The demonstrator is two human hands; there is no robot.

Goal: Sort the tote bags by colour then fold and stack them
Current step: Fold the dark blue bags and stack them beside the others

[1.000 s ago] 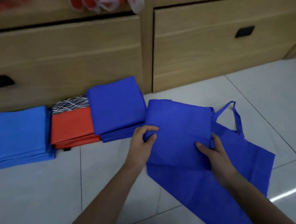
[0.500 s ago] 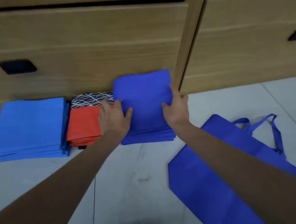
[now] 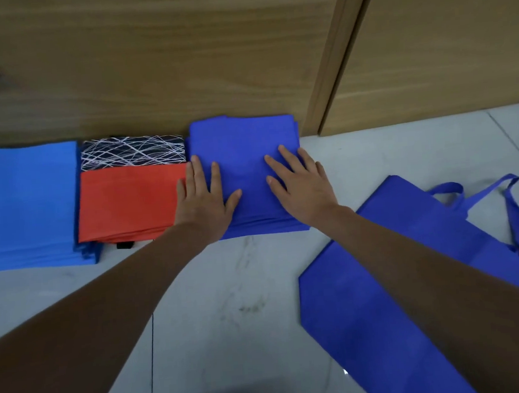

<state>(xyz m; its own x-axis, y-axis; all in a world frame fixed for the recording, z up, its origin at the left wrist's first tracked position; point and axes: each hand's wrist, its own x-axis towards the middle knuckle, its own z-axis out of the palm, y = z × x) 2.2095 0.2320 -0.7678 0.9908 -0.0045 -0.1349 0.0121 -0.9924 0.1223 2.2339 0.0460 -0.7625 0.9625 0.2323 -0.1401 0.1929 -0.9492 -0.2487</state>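
A stack of folded dark blue tote bags (image 3: 243, 154) lies on the floor against the wooden cabinet. My left hand (image 3: 204, 197) rests flat on its left edge, partly over the red stack (image 3: 126, 199). My right hand (image 3: 300, 184) presses flat on the stack's right part, fingers spread. Behind the red stack shows a black bag with white lines (image 3: 132, 151). A light blue folded stack (image 3: 25, 203) sits at the far left. An unfolded dark blue tote bag (image 3: 390, 285) with loose handles lies on the floor at the right, partly hidden by my right forearm.
The wooden cabinet front (image 3: 181, 63) with a vertical post (image 3: 332, 68) stands right behind the stacks. Pale floor tiles (image 3: 229, 306) lie between my arms. A small black tag (image 3: 125, 245) pokes out under the red stack.
The folded dark blue bag went from in front of me onto the dark blue stack. My hands shifted from gripping the stack's sides to lying flat on top. The view moved closer.
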